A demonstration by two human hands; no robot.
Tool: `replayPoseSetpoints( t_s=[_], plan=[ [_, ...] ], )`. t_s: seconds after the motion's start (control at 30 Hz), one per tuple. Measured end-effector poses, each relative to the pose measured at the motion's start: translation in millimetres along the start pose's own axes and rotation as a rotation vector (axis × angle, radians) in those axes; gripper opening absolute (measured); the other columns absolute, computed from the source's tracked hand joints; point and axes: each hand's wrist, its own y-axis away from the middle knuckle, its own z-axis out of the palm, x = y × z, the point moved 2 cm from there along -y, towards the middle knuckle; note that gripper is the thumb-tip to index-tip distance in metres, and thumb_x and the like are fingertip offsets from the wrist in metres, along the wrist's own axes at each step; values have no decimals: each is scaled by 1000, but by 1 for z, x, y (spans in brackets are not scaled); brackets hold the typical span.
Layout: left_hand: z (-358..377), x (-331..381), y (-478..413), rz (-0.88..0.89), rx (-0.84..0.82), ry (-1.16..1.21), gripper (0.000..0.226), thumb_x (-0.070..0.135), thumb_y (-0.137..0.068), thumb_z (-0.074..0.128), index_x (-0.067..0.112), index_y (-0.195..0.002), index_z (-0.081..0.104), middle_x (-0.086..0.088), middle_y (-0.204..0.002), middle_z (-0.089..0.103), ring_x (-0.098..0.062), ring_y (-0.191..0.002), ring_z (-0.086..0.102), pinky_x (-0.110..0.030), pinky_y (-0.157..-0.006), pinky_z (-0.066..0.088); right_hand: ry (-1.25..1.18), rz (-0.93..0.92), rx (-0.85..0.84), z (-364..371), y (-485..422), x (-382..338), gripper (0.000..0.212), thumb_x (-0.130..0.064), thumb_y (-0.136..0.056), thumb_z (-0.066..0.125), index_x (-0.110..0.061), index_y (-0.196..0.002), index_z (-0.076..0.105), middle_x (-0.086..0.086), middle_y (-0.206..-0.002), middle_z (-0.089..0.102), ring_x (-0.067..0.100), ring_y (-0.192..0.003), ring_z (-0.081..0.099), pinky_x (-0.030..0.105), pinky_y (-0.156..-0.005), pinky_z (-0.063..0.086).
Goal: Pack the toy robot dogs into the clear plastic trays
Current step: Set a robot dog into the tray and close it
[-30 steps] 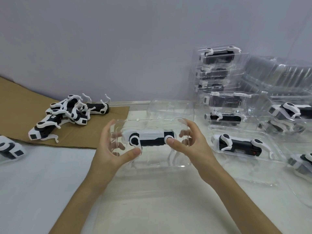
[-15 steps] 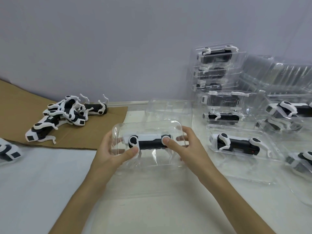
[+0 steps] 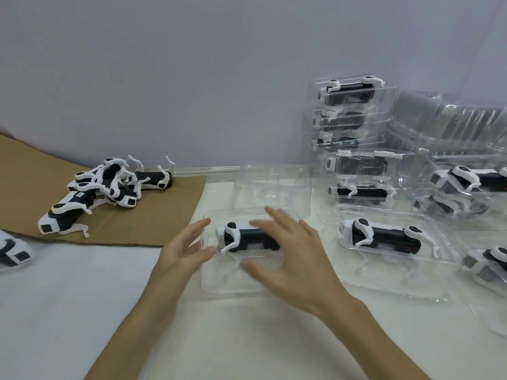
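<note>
Black-and-white toy dog (image 3: 247, 238) lies lengthwise in clear tray (image 3: 219, 283), frame centre. Loose dogs (image 3: 109, 185) piled at left. Packed trays (image 3: 354, 111) stacked at right.

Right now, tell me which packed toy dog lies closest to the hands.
The toy dog in the tray between the left hand and right hand; the next packed dog lies further right, clear of both hands.

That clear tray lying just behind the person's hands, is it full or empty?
Empty. Through the tray only clear plastic shows, while the nearer tray holds a black-and-white toy dog.
</note>
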Motion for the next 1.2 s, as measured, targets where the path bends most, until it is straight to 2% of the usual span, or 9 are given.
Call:
replayPoseSetpoints(
  t_s=[0.1, 0.3, 0.43, 0.57, 0.67, 0.83, 0.93, 1.03, 1.2],
  plan=[
    [1, -2, -3, 5, 7, -6, 46, 12, -93, 65, 44, -127, 66, 23, -137, 57, 17, -117, 53, -31, -104, 45, 174, -34, -121, 6, 1, 0, 49, -60, -86, 61, -49, -133, 53, -17, -161, 30, 8, -154, 4, 34, -119, -14],
    [0, -4, -8, 26, 157, 133, 32, 24, -106, 43, 36, -122, 68, 21, -127, 66, -5, -116, 65, -28, -91, 49, 115, -60, -41, 6, 1, 0, 23, -44, -101, 54, -42, -120, 66, -16, -151, 47, 11, -153, 16, 19, -111, -20],
    [-17, -5, -10, 41, 366, 198, 31, 28, -108, 39, 36, -119, 67, 18, -131, 59, -10, -119, 61, -32, -97, 47, 32, -36, 68, -10, -3, 1, 16, -40, -100, 58, -37, -113, 67, -18, -135, 62, 13, -149, 30, 33, -121, 10],
    [-26, -7, -12, -2, 416, 239, 30, 27, -106, 41, 34, -111, 69, 9, -136, 59, -17, -115, 65, -34, -95, 49, 42, -121, 262, -59, -23, -3, 17, -35, -96, 64, -25, -108, 71, -14, -97, 72, 20, -118, 61, 39, -109, 34],
    [-21, -8, -11, -8, 405, 237, 31, 25, -107, 39, 28, -108, 70, 10, -130, 62, -21, -113, 67, -37, -94, 50, 172, -149, 353, -107, -46, 7, 23, -38, -95, 64, -23, -111, 72, -8, -98, 74, 18, -95, 67, 40, -109, 32],
    [-10, -9, -10, -26, 376, 231, 32, 22, -108, 36, 22, -106, 68, 10, -121, 63, -24, -104, 71, -44, -94, 52, 413, -75, 346, -183, -82, 53, 31, -43, -90, 58, -24, -111, 73, -10, -99, 73, 16, -88, 66, 50, -102, 47],
    [-7, -11, -11, -52, 372, 212, 34, 21, -108, 34, 22, -104, 67, 9, -119, 59, -24, -100, 72, -43, -93, 52, 515, -9, 210, -208, -98, 91, 27, -40, -91, 65, -26, -112, 73, -11, -101, 72, 21, -98, 67, 52, -110, 36],
    [-6, -15, -13, -78, 362, 199, 34, 24, -109, 33, 22, -104, 67, 8, -125, 59, -25, -100, 73, -43, -92, 52, 547, 54, 78, -214, -109, 120, 37, -38, -89, 70, -30, -125, 68, -6, -122, 71, 23, -119, 62, 49, -116, 21],
    [-7, -16, -16, -113, 387, 186, 34, 25, -110, 31, 20, -104, 65, 4, -124, 58, -27, -97, 72, -42, -84, 53, 519, 152, 46, -213, -112, 139, 53, -50, -90, 64, -34, -140, 57, -5, -142, 58, 25, -128, 56, 56, -119, 24]
  ],
)
